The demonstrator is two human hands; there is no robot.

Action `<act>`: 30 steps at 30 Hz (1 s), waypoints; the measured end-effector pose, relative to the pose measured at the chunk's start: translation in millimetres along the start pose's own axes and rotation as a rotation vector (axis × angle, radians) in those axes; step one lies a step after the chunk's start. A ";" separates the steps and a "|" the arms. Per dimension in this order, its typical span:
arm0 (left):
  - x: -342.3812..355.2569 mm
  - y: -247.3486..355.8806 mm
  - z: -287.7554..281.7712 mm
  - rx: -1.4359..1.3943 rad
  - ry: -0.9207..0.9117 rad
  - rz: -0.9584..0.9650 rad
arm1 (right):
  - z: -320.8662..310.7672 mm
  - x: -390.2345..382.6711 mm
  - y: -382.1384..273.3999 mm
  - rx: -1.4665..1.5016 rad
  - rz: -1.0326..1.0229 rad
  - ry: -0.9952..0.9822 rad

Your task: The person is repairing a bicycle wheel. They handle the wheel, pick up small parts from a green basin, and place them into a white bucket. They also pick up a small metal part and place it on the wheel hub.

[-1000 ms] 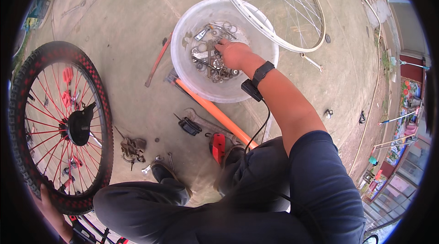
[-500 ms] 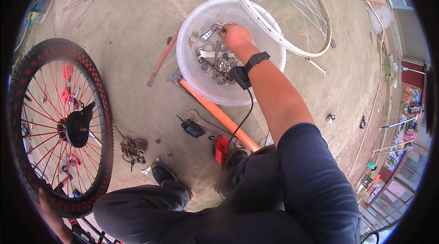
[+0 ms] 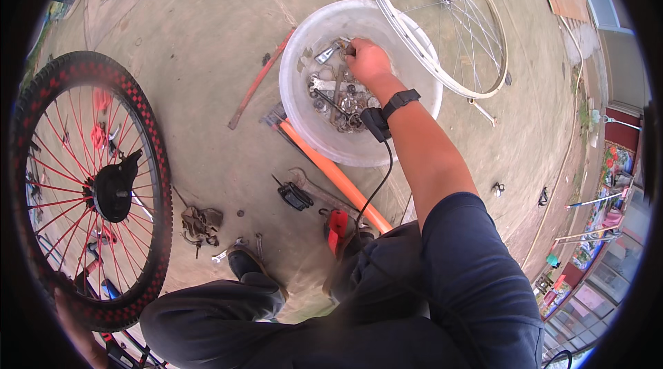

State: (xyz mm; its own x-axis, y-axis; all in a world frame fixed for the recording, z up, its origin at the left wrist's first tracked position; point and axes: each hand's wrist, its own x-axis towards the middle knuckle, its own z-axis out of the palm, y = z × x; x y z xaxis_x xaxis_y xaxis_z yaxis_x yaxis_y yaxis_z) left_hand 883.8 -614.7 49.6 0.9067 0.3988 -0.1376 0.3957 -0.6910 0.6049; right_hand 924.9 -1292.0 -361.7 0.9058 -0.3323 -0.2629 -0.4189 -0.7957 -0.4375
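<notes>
My right hand (image 3: 369,61) reaches into a white plastic basin (image 3: 421,117), its fingers bent together over the far part of the pile. What they hold, if anything, is hidden. Beside them lies a silver metal piece (image 3: 327,54). Below it are a flat wrench (image 3: 337,85) and several rings, nuts and small metal parts (image 3: 351,110). At the lower left edge my left hand (image 3: 77,327) grips the black and red tyre of a bicycle wheel (image 3: 160,231); most of its fingers are hidden. This wheel has red spokes and a black hub (image 3: 112,193).
A bare wheel rim (image 3: 498,58) overlaps the basin's right side. An orange-handled tool (image 3: 331,172) and a reddish bar (image 3: 261,79) lie left of the basin. Nearer my feet are a red tool (image 3: 337,229), a black pedal-like part (image 3: 295,195), a dirty cloth-like lump (image 3: 202,224) and wrenches (image 3: 238,244).
The whole view has shifted slightly, so the basin sits further right. My right hand stays in the basin, with its fingers slightly repositioned. My left hand remains at the tyre.
</notes>
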 end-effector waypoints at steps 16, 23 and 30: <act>-0.6 -8.5 4.8 -0.263 -0.002 -0.049 | -107.3 -51.6 -68.5 1.355 -0.024 -0.429; -11.5 22.9 29.9 -0.269 0.026 -0.059 | -110.9 -58.1 -63.6 1.307 0.013 -0.407; -31.8 52.4 35.0 0.087 -0.063 0.109 | -63.4 -51.4 1.8 0.165 0.043 -0.215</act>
State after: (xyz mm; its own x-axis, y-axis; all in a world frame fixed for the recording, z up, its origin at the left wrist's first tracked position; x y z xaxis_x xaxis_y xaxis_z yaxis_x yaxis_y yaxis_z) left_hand 880.8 -684.7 58.2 0.9514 0.2813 -0.1253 0.3026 -0.7788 0.5494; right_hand 881.7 -1308.4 -294.4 0.8599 -0.2352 -0.4531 -0.4776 -0.6842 -0.5512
